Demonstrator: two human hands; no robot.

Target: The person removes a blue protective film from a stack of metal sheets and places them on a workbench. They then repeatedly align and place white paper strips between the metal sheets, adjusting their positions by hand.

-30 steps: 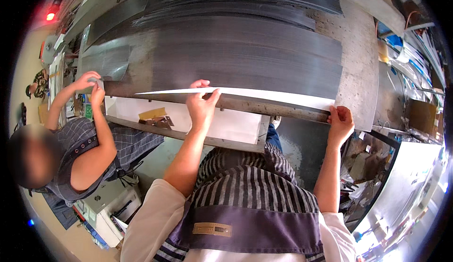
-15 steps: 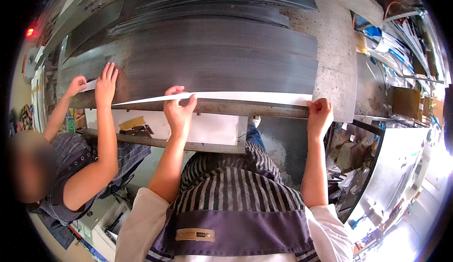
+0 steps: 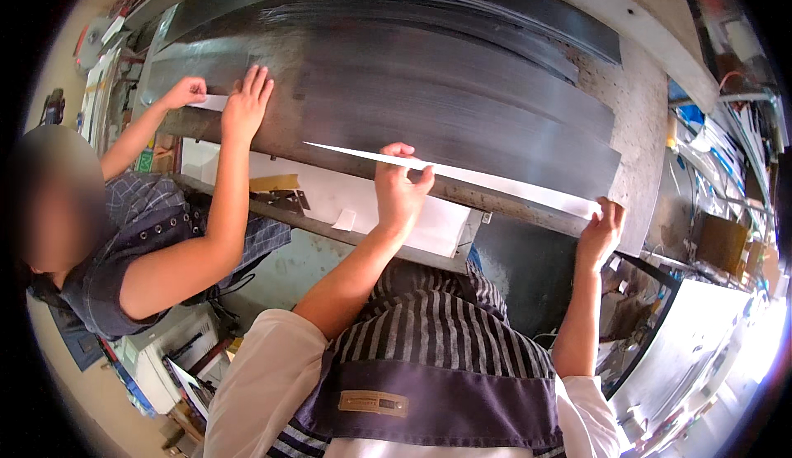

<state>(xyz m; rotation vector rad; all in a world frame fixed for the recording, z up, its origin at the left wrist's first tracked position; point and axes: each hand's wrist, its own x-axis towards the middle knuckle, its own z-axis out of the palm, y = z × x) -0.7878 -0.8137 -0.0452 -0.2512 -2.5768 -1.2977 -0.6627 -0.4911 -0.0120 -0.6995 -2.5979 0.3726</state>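
Observation:
A long white strip (image 3: 507, 186), tapering to a thin point at its left, lies along the near edge of dark grey flat sheets (image 3: 462, 87). My right hand (image 3: 602, 231) is closed in a pinch on the strip's wide right end. My left hand (image 3: 402, 190) has its thumb and curled fingers around the strip's narrower middle. At the left, a co-worker has one hand (image 3: 246, 107) flat on the dark sheets. The co-worker's other hand (image 3: 183, 93) is closed at the end of a short white piece (image 3: 210, 102).
The sheets lie on a worn metal table (image 3: 639, 144). Below its front edge a shelf (image 3: 437, 231) holds white sheeting, a brownish piece (image 3: 274, 183) and a small white scrap (image 3: 345, 219). A white panel (image 3: 689, 351) stands at the right. The co-worker is close on my left.
My view has turned, so the table now slants. The strip's pointed end is farther from the co-worker's hand. A small white scrap now shows on the shelf. Both my hands keep their hold.

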